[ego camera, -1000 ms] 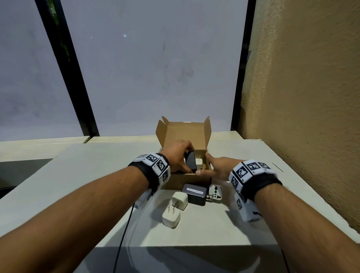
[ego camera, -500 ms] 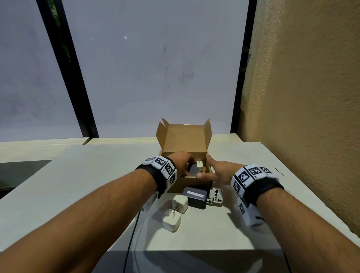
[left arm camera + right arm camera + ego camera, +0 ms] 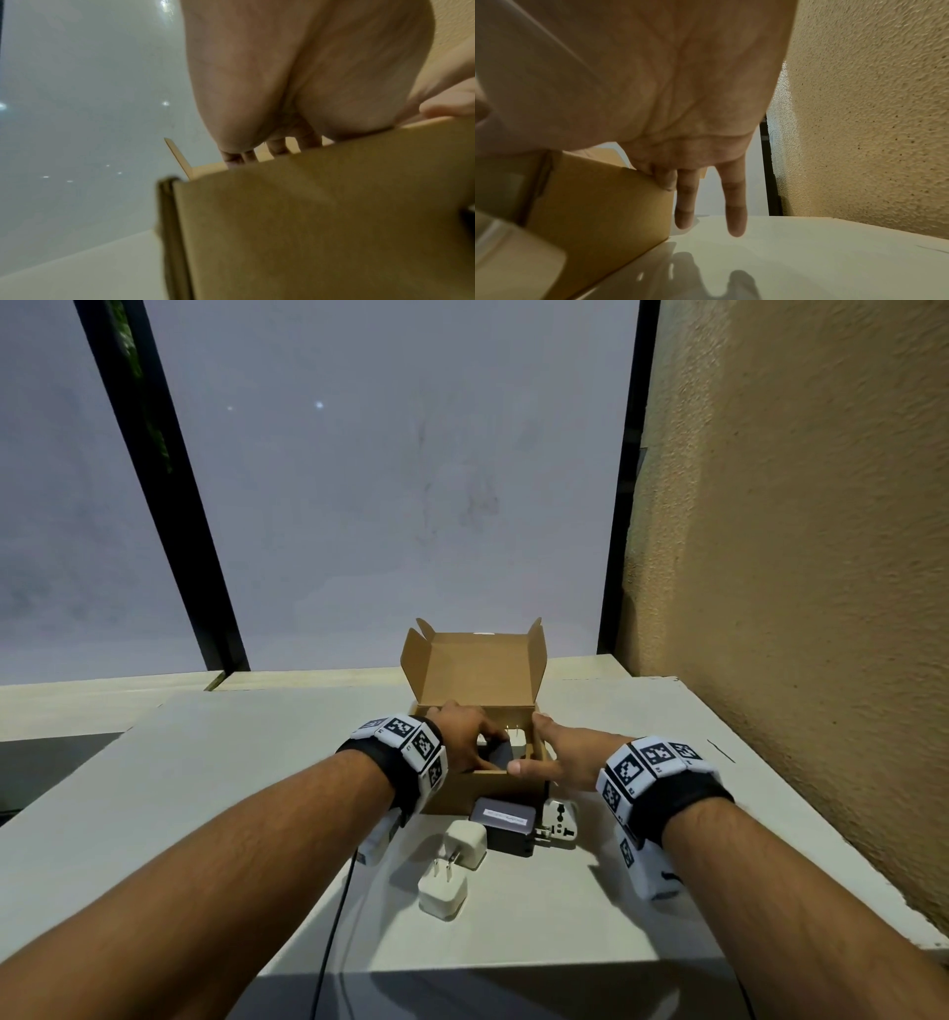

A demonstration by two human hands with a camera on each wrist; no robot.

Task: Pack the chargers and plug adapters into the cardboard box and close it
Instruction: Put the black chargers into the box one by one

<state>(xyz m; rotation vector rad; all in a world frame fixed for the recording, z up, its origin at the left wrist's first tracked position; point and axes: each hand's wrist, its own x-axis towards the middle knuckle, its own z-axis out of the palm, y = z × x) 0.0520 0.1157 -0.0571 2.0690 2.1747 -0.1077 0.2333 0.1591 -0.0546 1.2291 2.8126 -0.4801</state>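
Observation:
The open cardboard box stands mid-table with its lid upright. My left hand reaches down inside it, fingers curled round a dark charger beside a white charger that lies in the box. In the left wrist view the fingers dip behind the box's front wall. My right hand steadies the box's front right corner, thumb on the rim, straight fingers along the side wall. In front of the box lie a black charger, a white plug adapter and two white chargers.
A rough tan wall runs close along the table's right side. A window with dark frames stands behind the box. A thin black cable hangs over the table's front edge. Bare tabletop lies to the left.
My left hand has sunk lower into the box with the dark charger. The right hand has stayed at the box's corner.

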